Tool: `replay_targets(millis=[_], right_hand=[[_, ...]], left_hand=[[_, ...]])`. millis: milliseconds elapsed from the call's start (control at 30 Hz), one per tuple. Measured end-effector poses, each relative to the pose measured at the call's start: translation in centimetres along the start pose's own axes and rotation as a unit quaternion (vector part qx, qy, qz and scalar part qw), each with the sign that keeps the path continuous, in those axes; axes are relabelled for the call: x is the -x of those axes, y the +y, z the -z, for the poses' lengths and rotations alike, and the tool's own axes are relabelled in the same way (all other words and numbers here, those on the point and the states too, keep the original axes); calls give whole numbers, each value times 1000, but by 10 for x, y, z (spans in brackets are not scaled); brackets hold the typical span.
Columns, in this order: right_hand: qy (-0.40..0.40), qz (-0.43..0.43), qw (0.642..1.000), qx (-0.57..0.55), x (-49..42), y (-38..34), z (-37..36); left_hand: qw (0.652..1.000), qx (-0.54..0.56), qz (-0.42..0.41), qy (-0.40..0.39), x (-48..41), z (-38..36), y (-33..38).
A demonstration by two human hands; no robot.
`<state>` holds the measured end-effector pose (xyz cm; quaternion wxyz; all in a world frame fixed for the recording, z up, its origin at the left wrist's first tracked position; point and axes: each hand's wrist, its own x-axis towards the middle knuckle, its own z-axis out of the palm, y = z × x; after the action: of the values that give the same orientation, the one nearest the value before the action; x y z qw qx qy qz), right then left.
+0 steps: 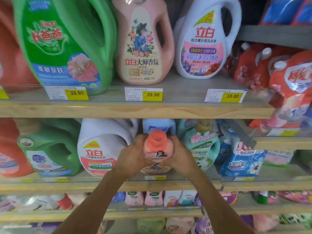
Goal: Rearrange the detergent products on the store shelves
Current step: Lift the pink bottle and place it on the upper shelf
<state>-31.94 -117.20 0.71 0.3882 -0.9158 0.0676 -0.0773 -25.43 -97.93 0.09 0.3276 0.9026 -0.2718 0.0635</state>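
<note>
Left hand (135, 154): curled round the left flank of the pink bottle (156, 155), fingers closed on it just below the coral cap (156, 139).
Pink bottle: held upright between both hands at the front of the middle shelf (84, 184), above a yellow price tag (159, 177); whether its base rests on the board cannot be told.
Right hand (179, 154): wrapped round the right flank, mirroring the other grip.
Neighbours: a white jug (101, 149) just beside on the left, a teal bottle (200, 149) just beside on the right.
Step in hand: one product is judged to be mid-placement in, or mid-removal from, the gap between the two.
Next move: an upright carry is called for, with both neighbours cleared, the label faced forward, and the grip loosened only once the base is seated.
</note>
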Motion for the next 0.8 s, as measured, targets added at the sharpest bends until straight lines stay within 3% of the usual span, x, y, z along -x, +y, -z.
replay_targets(millis=[233,800], right_hand=[[39,38,998,-17,40,-36,39],[27,135,990,-42,134,-194,192]], left_hand=[[1000,-17,-6,18,24,51,55],[996,-1,-68,64,71,228,202]])
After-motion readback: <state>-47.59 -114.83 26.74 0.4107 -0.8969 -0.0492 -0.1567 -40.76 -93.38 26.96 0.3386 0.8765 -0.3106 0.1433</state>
